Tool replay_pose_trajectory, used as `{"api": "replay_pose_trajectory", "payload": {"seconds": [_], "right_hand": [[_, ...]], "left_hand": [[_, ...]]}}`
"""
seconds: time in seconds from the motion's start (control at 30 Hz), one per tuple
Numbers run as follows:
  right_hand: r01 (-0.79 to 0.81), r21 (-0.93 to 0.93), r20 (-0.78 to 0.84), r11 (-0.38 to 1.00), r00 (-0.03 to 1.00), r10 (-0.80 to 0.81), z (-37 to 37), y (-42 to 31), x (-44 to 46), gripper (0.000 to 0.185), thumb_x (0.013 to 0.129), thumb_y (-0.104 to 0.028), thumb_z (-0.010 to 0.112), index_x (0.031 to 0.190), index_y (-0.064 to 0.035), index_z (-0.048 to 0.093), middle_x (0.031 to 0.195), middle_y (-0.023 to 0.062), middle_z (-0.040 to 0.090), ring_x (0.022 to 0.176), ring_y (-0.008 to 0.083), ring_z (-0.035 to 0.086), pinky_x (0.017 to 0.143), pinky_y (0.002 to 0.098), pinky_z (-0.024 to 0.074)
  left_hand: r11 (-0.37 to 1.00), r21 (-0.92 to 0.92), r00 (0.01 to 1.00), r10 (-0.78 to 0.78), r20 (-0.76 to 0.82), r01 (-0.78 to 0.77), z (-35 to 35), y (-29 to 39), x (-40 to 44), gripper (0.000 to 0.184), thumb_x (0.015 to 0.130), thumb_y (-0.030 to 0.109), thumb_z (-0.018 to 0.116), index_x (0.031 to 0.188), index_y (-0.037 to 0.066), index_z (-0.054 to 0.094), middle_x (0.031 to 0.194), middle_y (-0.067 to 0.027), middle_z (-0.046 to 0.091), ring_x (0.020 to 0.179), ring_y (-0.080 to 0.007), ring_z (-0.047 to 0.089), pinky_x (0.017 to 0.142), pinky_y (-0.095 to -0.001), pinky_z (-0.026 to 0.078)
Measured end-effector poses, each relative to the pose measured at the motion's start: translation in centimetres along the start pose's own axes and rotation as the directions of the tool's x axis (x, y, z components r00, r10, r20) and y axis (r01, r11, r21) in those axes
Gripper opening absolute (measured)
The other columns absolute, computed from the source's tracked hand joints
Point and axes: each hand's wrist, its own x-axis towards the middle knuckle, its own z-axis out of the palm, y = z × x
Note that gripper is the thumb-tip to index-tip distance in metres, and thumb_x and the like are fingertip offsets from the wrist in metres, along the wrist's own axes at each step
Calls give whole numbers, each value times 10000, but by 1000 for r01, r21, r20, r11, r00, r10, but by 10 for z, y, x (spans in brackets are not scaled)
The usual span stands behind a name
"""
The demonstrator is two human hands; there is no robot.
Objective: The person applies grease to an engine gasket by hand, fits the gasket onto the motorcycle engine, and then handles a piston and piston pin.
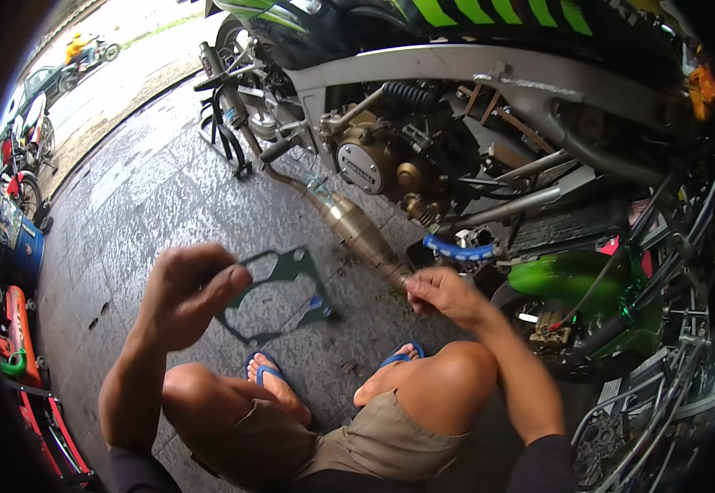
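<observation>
A big motorbike (pixel 366 164) fills the upper right, and one blue drum (pixel 26 248) stands far left. My right hand (pixel 446 296), just right of the middle, blocks part of one fat pipe (pixel 356 230); my fingers there are bent, but I can't tell if they hold anything. My left hand (pixel 197 296) pinches one green gasket (pixel 298 267), left of the middle. Two blue sandals (pixel 267 368), lower middle.

Blue drum (pixel 29 253), dark car (pixel 42 80), yellow-clad rider (pixel 76 49)

The grey tiled floor (pixel 127 222), shiny in patches, carries 2 blue flip-flops (pixel 265 367) under a person's feet (pixel 278 389), with a blue drum (pixel 27 249) at left.
</observation>
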Motion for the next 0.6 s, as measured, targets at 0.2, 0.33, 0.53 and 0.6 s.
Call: {"api": "replay_pose_trajectory", "payload": {"seconds": [0.2,0.33,0.53,0.6], "right_hand": [[-237,896,108,375,936,335,31,222,-16,335,974,-363,584,763,-103,589,684,13,593,578,103,549,578,232,473],[215,962,-270,170,854,445,90,198,-43,345,963,-368,596,739,-107,568,653,5,566,569,94,530,584,225,464],[665,713,-617,224,443,650,109,134,-50,365,946,-375,614,703,-113,535,608,-6,526,557,82,501,593,215,451],[631,750,-577,201,474,665,107,141,-30,374,940,-377,620,691,-115,524,592,-10,513,553,77,492,596,212,447]], "left_hand": [[996,89,1000,-18,-20,20,-4,-19,-25,232,873,200,708,772,-2,652,602,-24,570,587,-63,515,518,-256,394],[999,20,999,-50,-9,50,6,-23,-26,220,843,193,722,764,0,651,621,-57,603,582,-109,566,531,-278,421],[992,92,992,80,93,-88,19,-11,-17,170,816,153,716,787,-1,650,673,-107,633,589,-201,629,541,-306,463],[989,103,981,85,172,-104,23,-6,-21,134,806,128,715,811,9,655,668,-103,617,578,-215,612,543,-304,462]]}}
